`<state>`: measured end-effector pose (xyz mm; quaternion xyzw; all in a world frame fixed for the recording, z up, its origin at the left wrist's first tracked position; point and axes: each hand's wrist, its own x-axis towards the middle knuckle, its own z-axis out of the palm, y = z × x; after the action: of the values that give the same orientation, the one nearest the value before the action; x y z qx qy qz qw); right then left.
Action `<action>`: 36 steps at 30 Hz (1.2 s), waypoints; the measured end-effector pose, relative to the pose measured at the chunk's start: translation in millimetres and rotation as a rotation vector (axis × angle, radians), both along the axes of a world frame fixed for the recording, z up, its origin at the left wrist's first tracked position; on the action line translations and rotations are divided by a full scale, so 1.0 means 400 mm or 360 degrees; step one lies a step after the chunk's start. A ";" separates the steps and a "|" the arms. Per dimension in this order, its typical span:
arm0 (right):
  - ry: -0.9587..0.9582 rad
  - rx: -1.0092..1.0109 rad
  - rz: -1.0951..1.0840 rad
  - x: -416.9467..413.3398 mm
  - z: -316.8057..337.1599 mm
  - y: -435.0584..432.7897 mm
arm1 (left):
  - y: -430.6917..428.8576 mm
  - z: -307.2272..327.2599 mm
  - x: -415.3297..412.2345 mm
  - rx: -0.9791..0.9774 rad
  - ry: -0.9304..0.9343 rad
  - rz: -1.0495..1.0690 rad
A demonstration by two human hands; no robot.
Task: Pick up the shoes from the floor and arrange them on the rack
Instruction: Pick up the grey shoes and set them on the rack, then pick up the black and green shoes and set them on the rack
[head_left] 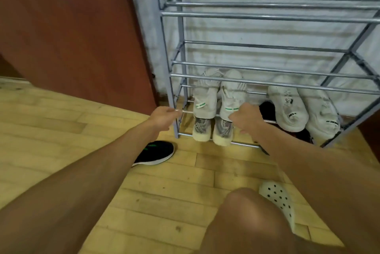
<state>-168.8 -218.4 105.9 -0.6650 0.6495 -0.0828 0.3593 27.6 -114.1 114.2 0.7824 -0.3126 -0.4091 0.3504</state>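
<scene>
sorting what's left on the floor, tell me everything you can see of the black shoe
The black shoe is a low sneaker with a dark, knit-looking upper, green stripe marks on its side and a white sole edge. It lies on the wooden floor, just left of the rack, toe toward it. The left forearm hides its heel end. Nothing visibly touches it but the floor.

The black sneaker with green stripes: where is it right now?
In the head view the black sneaker lies on the wooden floor, partly hidden under the left forearm, just left of the shoe rack's front left leg and below the left hand.
</scene>
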 end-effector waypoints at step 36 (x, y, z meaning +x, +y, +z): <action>0.0290 0.0512 0.0957 0.351 -0.249 0.481 | 0.489 -0.291 0.357 0.0475 -0.0347 0.0259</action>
<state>-28.2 -26.2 6.4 -0.7661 0.4587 0.1899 0.4083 170.6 81.5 -2.4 0.8880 -0.2203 -0.3340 0.2265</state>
